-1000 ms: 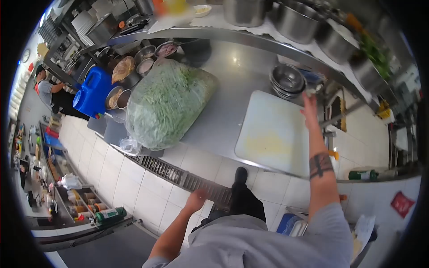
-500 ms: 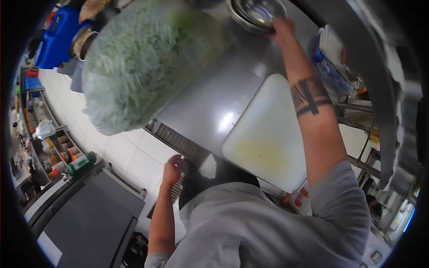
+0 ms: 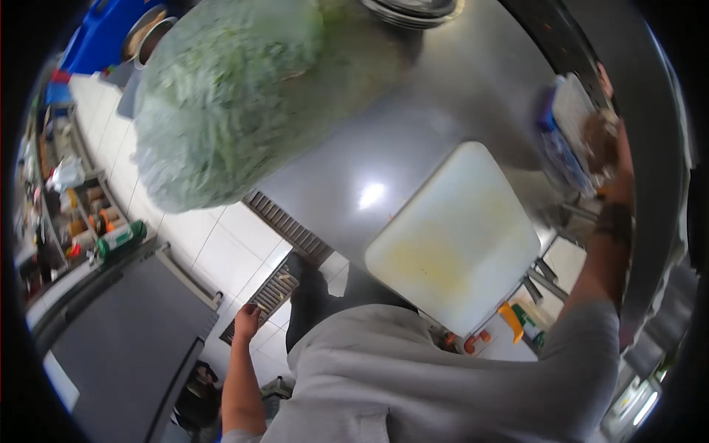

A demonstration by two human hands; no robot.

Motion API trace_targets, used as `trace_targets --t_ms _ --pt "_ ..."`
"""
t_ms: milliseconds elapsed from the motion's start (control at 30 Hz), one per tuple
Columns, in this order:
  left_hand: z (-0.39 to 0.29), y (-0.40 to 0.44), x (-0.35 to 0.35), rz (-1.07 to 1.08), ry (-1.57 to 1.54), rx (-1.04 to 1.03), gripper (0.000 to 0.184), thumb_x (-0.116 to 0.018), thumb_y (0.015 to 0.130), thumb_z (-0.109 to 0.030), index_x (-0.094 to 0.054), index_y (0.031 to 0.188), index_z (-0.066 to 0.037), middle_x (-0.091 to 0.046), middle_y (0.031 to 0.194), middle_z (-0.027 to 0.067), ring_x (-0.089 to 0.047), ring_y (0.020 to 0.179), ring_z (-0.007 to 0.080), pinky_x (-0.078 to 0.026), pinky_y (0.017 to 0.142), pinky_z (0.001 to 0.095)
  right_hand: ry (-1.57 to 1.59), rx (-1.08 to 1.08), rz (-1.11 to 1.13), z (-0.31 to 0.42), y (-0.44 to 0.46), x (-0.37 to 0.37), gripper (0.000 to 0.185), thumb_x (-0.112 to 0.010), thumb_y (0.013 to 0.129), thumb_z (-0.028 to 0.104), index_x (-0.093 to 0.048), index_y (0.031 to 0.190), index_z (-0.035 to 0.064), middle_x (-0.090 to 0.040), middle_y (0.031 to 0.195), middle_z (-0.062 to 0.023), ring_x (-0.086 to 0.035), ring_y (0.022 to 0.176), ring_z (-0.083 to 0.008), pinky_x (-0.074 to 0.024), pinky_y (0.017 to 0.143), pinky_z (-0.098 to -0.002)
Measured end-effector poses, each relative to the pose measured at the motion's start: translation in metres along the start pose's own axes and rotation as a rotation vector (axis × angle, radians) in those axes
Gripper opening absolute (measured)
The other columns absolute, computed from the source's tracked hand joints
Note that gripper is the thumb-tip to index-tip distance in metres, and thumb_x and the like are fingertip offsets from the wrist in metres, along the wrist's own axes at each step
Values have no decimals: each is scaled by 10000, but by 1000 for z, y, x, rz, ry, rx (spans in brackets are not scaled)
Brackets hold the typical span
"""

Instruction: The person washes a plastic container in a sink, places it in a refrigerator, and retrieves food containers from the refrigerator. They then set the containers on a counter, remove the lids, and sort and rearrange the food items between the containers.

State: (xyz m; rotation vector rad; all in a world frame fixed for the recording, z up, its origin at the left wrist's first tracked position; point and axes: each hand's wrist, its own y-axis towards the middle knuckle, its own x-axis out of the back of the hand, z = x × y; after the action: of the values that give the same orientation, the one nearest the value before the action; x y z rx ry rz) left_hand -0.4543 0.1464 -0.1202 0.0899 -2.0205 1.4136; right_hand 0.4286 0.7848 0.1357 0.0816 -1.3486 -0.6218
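My left hand (image 3: pixel 247 322) hangs low beside my body over the floor, its fingers curled, with whatever it may hold too small to tell. On the far right, my right hand (image 3: pixel 607 88) reaches under the shelf edge beside a lidded container (image 3: pixel 578 118); it is mostly hidden, and its grip cannot be seen. A white cutting board (image 3: pixel 458 236) with a yellowish stain lies on the steel table (image 3: pixel 332 184) in front of me. Left of it rests a large clear bag of leafy greens (image 3: pixel 221 96). Stacked metal bowls (image 3: pixel 417 16) stand at the top edge.
A blue jug (image 3: pixel 100 33) and a metal pot (image 3: pixel 153 40) are at the upper left. Below, a floor drain (image 3: pixel 288 225) runs through white tiles. A grey counter (image 3: pixel 125 340) stands at the lower left, near a rack of jars (image 3: pixel 92 218).
My right hand has left the metal bowls and moved right, under the shelf edge. My left hand is lower. The view has tilted, and the bowls are now partly out of frame.
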Motion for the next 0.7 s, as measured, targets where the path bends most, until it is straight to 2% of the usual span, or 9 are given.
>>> trace_targets --t_ms 67,133,400,467,567,633,700 --pt "2 -15 9 25 147 12 386 -701 920 -296 -729 1153 10 -744 1116 232 -717 1073 360 -551 945 413 54 -81 137 -25 4 0 228 -719 913 177 -630 1040 10 -646 939 -132 -654 836 -252 -545 671 -426" --pt "6 -19 7 19 147 17 384 -696 924 -304 -731 1143 10 -743 1117 233 -714 1080 356 -548 948 414 82 -126 193 -41 -1 1 217 -721 912 173 -628 1022 10 -644 931 -130 -654 834 -248 -545 672 -419" --pt "-54 -41 1 -24 -162 -32 377 -676 944 -276 -706 1175 20 -750 1081 214 -724 1010 316 -549 918 386 108 -161 168 -68 -57 9 187 -732 909 156 -622 947 9 -639 902 -123 -652 824 -232 -544 674 -392" --pt "-61 -49 3 41 -132 -59 366 -667 948 -259 -703 1184 19 -750 1075 212 -725 994 306 -550 909 382 114 -147 146 -62 -67 10 184 -734 908 152 -620 928 9 -637 895 -121 -651 821 -228 -544 675 -385" --pt "-51 -64 1 -3 -125 -58 363 -664 948 -257 -706 1185 14 -750 1076 215 -722 1008 307 -548 913 381 130 -113 96 -55 -68 11 182 -738 907 145 -618 901 9 -635 884 -118 -651 817 -222 -543 676 -375" --pt "-36 -68 -7 -47 -116 -101 364 -665 946 -263 -709 1183 10 -749 1092 218 -718 1043 315 -546 925 384 153 -59 42 -37 -76 16 183 -741 906 141 -616 882 9 -633 876 -116 -650 815 -218 -543 677 -369" --pt "-29 -75 -16 -51 -133 -100 364 -665 947 -260 -707 1187 11 -751 1096 213 -720 1041 315 -549 921 387 227 40 -46 11 -96 26 187 -743 905 137 -614 863 8 -632 869 -115 -650 812 -214 -542 677 -362"
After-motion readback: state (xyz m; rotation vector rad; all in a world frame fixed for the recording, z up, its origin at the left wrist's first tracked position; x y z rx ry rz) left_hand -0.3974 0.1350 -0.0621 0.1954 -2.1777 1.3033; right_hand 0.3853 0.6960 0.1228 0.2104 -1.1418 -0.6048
